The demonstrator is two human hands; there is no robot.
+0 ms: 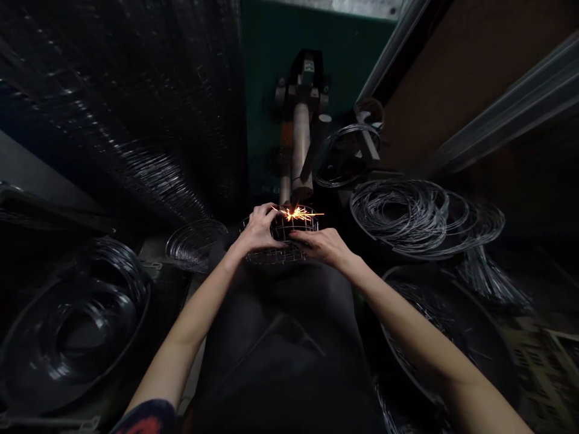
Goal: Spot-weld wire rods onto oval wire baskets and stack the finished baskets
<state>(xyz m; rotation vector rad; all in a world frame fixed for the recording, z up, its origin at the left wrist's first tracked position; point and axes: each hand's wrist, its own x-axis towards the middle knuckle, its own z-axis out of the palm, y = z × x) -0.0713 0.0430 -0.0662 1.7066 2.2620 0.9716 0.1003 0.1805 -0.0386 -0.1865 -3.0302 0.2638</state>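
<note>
A round wire basket (283, 256) rests above my lap, under the electrodes of a spot welder (302, 147). Bright sparks (296, 214) fly out sideways where the welder's tip meets the wire rim. My left hand (260, 232) grips the basket's left side, fingers curled over the top edge and thumb toward the middle. On the near right side, my right hand (321, 244) holds the wire mesh, its fingertips close below the sparks. The far side of the basket is partly hidden by dark and glare.
Wire rings (402, 211) lie heaped in a tray at right, above a dark tub (488, 337) of wire pieces. At left stand a basin of wire coils (85, 325) and a smaller ring stack (194, 241). Stacked wirework (149, 163) rises at back left.
</note>
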